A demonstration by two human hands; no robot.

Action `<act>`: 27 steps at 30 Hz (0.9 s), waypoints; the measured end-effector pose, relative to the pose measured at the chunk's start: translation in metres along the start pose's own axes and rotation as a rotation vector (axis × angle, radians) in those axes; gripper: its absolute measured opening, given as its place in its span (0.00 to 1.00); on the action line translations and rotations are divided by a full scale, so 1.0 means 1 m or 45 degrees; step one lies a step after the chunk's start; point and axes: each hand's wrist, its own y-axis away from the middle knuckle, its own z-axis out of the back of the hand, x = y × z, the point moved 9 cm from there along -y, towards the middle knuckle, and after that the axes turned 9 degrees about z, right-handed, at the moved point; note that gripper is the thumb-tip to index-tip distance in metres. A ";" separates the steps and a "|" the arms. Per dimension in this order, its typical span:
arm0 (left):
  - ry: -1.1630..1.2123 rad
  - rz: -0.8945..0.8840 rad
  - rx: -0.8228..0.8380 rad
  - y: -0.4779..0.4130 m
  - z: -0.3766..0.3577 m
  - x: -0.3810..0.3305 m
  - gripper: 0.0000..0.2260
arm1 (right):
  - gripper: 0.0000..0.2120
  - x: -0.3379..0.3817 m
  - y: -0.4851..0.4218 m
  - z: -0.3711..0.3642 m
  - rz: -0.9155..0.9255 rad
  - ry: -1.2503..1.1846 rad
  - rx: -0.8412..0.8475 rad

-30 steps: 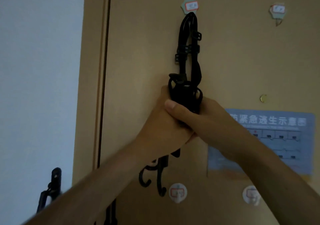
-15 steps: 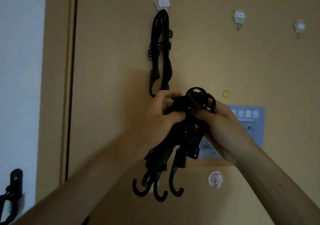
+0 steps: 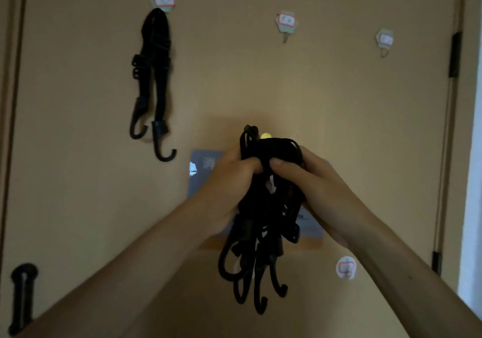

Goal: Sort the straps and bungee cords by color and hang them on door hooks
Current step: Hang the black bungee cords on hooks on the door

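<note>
Clutching bundle of black hooked bungee cords (image 3: 263, 223), left hand (image 3: 229, 178) and right hand (image 3: 307, 178) both clamped on it, before tan door (image 3: 339, 103). One black cord (image 3: 154, 77) now left hanging from top-left labelled hook (image 3: 162, 0); rest await hanging.

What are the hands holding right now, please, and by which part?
The left hand and right hand together grip a bundle of black bungee cords near its looped upper end; the hooked ends dangle free below.

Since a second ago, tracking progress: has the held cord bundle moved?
Yes. The cord bundle moved right, away from beneath the hung cord, now before the blue notice.
</note>
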 end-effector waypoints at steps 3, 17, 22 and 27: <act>0.115 0.099 0.040 -0.016 -0.028 0.018 0.05 | 0.12 -0.010 0.014 0.027 -0.120 -0.332 0.135; 0.278 0.216 0.262 -0.049 -0.099 0.042 0.03 | 0.19 -0.032 0.020 0.111 -0.048 -0.023 0.075; 0.026 0.276 0.250 -0.059 -0.102 0.051 0.10 | 0.12 -0.044 0.004 0.103 -0.089 0.056 0.003; -0.037 0.209 0.112 -0.072 -0.074 0.047 0.10 | 0.06 -0.046 -0.014 0.105 -0.030 0.395 0.013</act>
